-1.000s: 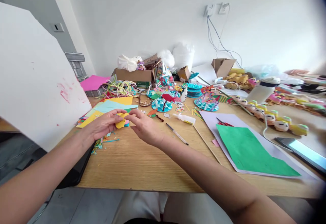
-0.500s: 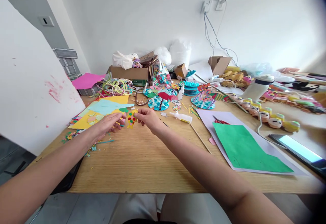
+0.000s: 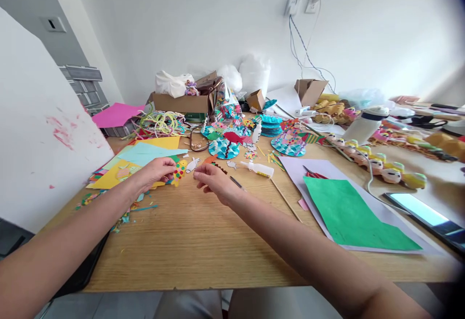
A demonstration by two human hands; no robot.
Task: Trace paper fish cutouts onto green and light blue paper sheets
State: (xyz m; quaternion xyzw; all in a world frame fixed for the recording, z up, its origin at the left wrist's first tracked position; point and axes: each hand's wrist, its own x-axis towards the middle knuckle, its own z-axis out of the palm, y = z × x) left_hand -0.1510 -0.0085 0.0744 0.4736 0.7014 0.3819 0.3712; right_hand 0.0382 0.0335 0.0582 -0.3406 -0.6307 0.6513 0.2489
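Can't read any text, brand or number: not on the label (image 3: 268,172) of the glue bottle (image 3: 256,168), right of the right grip (image 3: 216,182), nor on the lit phone screen (image 3: 417,208), farther right.

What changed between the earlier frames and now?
The spotted yellow cutout moved left, from the right hand's grip into the left hand's; the right hand let go. The glue bottle and green paper stayed put.

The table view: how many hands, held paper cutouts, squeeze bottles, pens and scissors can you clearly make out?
Left hand, right hand: 2
Yellow spotted cutout, held: 1
Lying squeeze bottle, upright squeeze bottle: 2
Pen: 1
Scissors: 1
Total: 7
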